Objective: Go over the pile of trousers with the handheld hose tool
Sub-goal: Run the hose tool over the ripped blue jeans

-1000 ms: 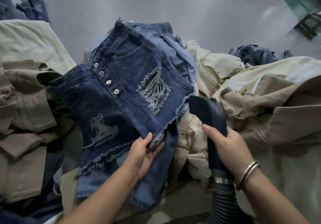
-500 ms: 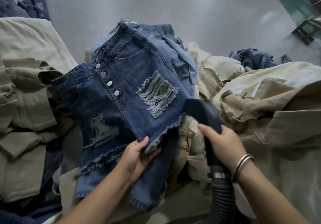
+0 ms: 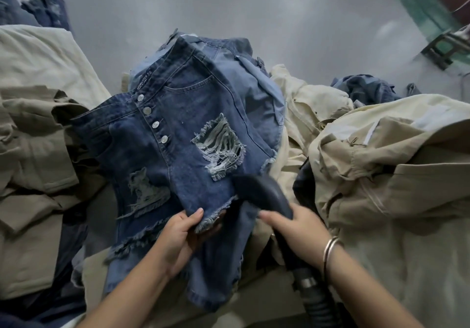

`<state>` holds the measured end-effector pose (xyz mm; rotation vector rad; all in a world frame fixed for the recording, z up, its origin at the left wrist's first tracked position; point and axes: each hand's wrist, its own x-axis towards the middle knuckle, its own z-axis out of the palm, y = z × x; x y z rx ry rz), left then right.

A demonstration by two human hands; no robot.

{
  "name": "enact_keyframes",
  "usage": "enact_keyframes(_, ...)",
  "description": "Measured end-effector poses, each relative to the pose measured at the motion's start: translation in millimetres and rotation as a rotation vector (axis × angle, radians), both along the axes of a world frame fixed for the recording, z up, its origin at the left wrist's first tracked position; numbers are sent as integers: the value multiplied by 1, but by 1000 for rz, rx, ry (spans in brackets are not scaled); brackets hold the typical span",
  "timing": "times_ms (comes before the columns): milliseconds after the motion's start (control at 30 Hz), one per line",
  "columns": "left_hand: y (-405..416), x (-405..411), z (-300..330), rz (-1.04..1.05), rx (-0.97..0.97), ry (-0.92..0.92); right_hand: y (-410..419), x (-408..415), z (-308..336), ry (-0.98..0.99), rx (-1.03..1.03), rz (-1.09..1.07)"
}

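Observation:
A pair of dark blue ripped denim shorts (image 3: 178,134) with several metal buttons lies on top of the pile, waistband away from me. My left hand (image 3: 181,231) pinches its frayed hem, thumb on top. My right hand (image 3: 297,228) grips the dark handheld hose tool (image 3: 264,193), whose nozzle lies on the denim just below the torn patch. A ribbed black hose (image 3: 315,299) runs down from the tool past my wrist.
Beige and khaki trousers (image 3: 381,175) are heaped at the right, and more khaki ones (image 3: 33,149) at the left. Lighter denim (image 3: 241,73) lies beneath the shorts. Grey floor (image 3: 254,9) stretches beyond the pile, with a metal stand (image 3: 445,48) at the far right.
The hose tool has swung left from over the beige trousers onto the lower part of the shorts. My left hand keeps its hold on the hem.

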<state>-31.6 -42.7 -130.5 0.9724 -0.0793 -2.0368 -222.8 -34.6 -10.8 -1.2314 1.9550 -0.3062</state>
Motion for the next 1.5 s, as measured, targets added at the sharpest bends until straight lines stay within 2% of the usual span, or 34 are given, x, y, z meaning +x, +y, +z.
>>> enact_keyframes(133,8,10,-7,27,-9,-50,-13,-37,3,20,-97,-297)
enact_keyframes(300,11,24,-15,64,54,-75,-5,-57,18,106,-268,-392)
enact_keyframes(367,12,26,-18,65,75,-85,0,-52,30,6,-312,-408)
enact_keyframes(400,12,24,-17,44,71,-89,4,-45,35,-65,-307,-375)
enact_keyframes(467,9,17,-12,0,44,-95,16,-23,36,-130,-206,-175)
enact_keyframes(567,6,5,-5,-20,15,-64,27,11,21,-73,-15,192)
enact_keyframes(633,7,6,-4,-7,11,-22,21,19,9,-17,27,266)
enact_keyframes(800,11,21,-7,15,-27,20,-5,-4,-6,106,-13,47)
enact_keyframes(1000,15,36,-13,64,23,52,-33,-40,-4,237,-198,-249)
enact_keyframes(1067,15,41,-13,54,19,-33,-37,-49,8,149,-274,-340)
enact_keyframes(1133,12,41,-9,-25,-28,-217,-29,-44,22,-28,-306,-369)
enact_keyframes(1200,5,36,-1,-105,-56,-355,-11,-29,31,-116,-276,-272)
enact_keyframes(1267,-1,30,10,-152,-69,-417,11,-7,36,-134,-211,-75)
enact_keyframes(1367,-4,21,18,-122,-65,-469,30,20,36,-64,-106,229)
enact_keyframes(1500,-2,15,18,-45,-30,-426,30,34,31,-53,-76,376)
